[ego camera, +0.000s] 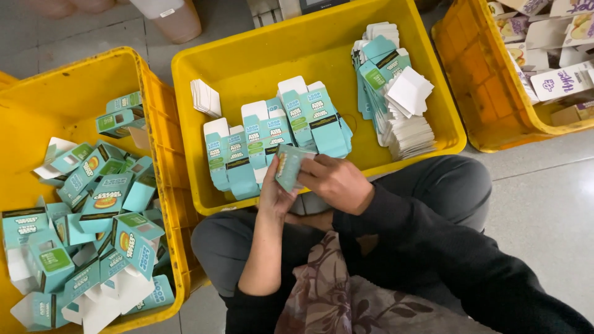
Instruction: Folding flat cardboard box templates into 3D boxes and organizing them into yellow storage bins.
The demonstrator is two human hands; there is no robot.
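Head view: a teal carton (pixel 291 166) is held at centre over the lap, clamped between the fingers of the left hand (pixel 274 193) and right hand (pixel 337 182), flat blanks (pixel 272 142) kept within reach at 12 o'clock, folded cartons (pixel 93 216) collected at 9 o'clock.

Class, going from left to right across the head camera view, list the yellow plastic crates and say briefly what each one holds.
Left yellow plastic crate of folded teal cartons → middle yellow crate of flat teal carton blanks → right yellow crate of white and purple boxes.
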